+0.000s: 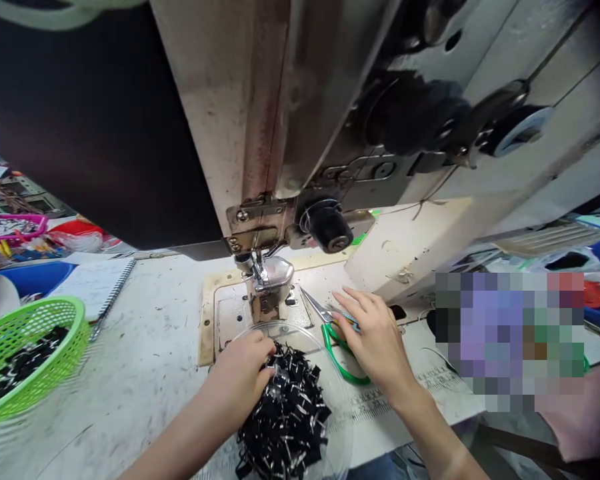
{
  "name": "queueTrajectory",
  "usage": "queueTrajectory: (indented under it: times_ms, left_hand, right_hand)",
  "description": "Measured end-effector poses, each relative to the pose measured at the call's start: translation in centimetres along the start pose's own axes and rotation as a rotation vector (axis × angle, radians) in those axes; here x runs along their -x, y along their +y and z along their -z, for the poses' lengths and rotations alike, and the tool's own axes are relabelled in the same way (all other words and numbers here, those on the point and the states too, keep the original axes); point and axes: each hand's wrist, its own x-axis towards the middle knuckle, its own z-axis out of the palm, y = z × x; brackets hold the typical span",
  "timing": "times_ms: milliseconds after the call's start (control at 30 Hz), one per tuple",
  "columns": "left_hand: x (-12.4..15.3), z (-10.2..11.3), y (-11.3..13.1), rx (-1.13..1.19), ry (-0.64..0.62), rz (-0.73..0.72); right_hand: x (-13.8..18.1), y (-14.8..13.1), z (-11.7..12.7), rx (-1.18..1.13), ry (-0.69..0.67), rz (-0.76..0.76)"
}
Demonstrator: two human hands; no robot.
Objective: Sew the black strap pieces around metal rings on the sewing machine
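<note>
Black ribbon-like scraps [295, 417] heap up inside a clear, round container [342, 417].

The head camera is looking forward and downward from very close in front of the sewing machine [265, 100].

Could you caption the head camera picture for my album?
At a sewing machine: left hand at a clear tub of black pieces, right hand beside green-handled scissors.

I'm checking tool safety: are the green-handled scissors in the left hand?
No, the scissors are by the right hand; the left hand is at the black pieces.
</note>
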Motion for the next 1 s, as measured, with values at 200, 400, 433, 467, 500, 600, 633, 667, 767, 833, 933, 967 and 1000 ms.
queueTrajectory:
  times_ms: [200, 400, 433, 467, 500, 600, 633, 667, 767, 833, 933, 967, 1000]
  left_hand:
    - [0.2, 1.3, -0.6, 0.211, 0.023, 0.084]
    - [2.2, 2.3, -0.1, 1.014, 0.079, 0.264]
    - [2.3, 2.1, 0.0, 1.053, 0.083, 0.264]
    - [2.4, 1.9, 0.1, 1.075, 0.082, 0.259]
    - [2.5, 1.7, 0.2, 1.087, 0.083, 0.250]
    - [2.5, 1.2, 0.5, 1.082, 0.114, 0.212]
    - [2.4, 1.0, 0.5, 1.068, 0.141, 0.194]
    - [2.4, 0.8, 0.6, 1.049, 0.169, 0.179]
    - [2.4, 0.1, 1.1, 0.987, 0.241, 0.131]
    - [2.5, -0.2, 1.6, 0.974, 0.293, 0.114]
    - [2.7, -0.5, 2.2, 0.979, 0.338, 0.116]
    - [2.8, -0.6, 2.3, 0.984, 0.339, 0.123]
    - [2.8, -0.6, 2.3, 0.993, 0.347, 0.134]
  right_hand:
    - [1.3, -3.9, 2.5, -0.319, 0.095, 0.126]
    - [2.1, -8.4, 2.5, -0.793, -0.160, 0.088]
    - [2.1, -9.0, 2.2, -0.833, -0.175, 0.081]
    - [2.0, -9.5, 2.0, -0.857, -0.179, 0.072]
    - [1.9, -9.9, 1.9, -0.868, -0.173, 0.064]
    - [1.9, -10.7, 1.4, -0.840, -0.125, 0.049]
    - [1.9, -10.8, 1.2, -0.825, -0.095, 0.037]
    - [2.1, -11.0, 1.1, -0.815, -0.064, 0.022]
    - [2.4, -11.2, 0.6, -0.817, 0.008, -0.009]
    - [2.4, -11.1, 0.4, -0.808, 0.028, 0.018]
    - [2.3, -10.7, 0.5, -0.760, 0.059, 0.106]
    - [2.2, -10.5, 0.6, -0.742, 0.067, 0.137]
    - [2.2, -10.3, 0.7, -0.724, 0.076, 0.162]
